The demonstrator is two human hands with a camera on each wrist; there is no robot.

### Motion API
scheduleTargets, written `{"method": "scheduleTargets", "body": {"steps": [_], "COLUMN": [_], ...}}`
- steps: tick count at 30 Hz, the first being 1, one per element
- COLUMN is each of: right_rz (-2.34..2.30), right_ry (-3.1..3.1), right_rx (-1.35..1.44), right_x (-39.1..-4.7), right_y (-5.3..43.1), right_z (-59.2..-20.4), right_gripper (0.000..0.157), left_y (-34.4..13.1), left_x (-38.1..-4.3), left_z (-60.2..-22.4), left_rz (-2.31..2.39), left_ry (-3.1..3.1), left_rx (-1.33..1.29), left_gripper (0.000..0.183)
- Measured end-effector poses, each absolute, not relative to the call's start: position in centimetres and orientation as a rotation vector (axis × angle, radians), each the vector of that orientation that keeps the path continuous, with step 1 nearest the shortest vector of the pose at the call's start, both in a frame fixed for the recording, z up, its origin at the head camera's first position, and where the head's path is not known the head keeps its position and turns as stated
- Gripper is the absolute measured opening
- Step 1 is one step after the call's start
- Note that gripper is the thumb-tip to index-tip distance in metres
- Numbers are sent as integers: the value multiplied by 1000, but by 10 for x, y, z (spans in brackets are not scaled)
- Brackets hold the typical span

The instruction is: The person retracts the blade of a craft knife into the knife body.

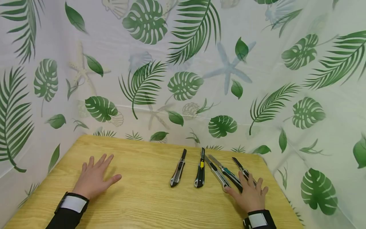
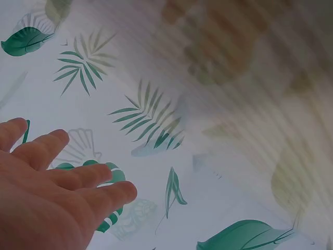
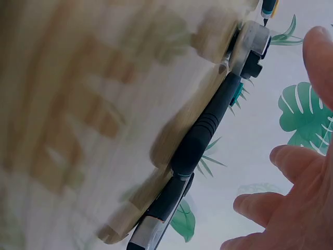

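My left hand (image 1: 92,179), fingers spread, is over the left part of the wooden table; in the left wrist view its fingers (image 2: 93,198) are straight and hold nothing. My right hand (image 1: 251,195) is spread over the handle ends of the rightmost utility knives, partly hiding them; whether it touches any, I cannot tell. Nearest it are a dark utility knife (image 1: 239,164), a black one with a teal slider (image 1: 228,174) and a silver-grey one (image 1: 217,174). Further left lie a black knife with a yellow slider (image 1: 199,173) and a black-and-silver knife (image 1: 178,171).
The wooden table (image 1: 137,197) has a light wood grain. A white curtain (image 1: 188,127) printed with green leaves, shells and starfish stands behind it and along both sides. Each wrist wears a dark strap with a white patch.
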State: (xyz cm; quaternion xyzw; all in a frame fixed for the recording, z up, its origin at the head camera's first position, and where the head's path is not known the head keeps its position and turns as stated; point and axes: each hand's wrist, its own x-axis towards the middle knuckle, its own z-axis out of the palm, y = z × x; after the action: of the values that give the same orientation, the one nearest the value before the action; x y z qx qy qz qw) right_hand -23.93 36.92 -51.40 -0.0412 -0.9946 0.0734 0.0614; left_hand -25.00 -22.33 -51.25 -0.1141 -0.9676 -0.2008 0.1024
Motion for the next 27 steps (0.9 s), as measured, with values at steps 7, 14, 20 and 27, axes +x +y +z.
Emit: {"method": "scheduleTargets", "body": {"steps": [7, 14, 20, 27], "right_rz": [352, 990, 1786, 1990], "right_ry": [-2748, -2474, -2256, -2227], "right_rx": [-57, -7, -25, -59], "right_x": [-245, -251, -253, -250], "right_y": [363, 318, 272, 246], "right_z": [-509, -495, -484, -492], "right_gripper": [79, 44, 43, 37], "left_y": [-215, -138, -47, 5], "left_x": [-252, -260, -271, -280], "left_z": [-506, -499, -506, -516], "left_rz": [-695, -760, -642, -537], "left_ry": [-2763, -2762, -2881, -2950], "left_rx": [-271, -309, -422, -399], "left_gripper": [88, 72, 77, 62]}}
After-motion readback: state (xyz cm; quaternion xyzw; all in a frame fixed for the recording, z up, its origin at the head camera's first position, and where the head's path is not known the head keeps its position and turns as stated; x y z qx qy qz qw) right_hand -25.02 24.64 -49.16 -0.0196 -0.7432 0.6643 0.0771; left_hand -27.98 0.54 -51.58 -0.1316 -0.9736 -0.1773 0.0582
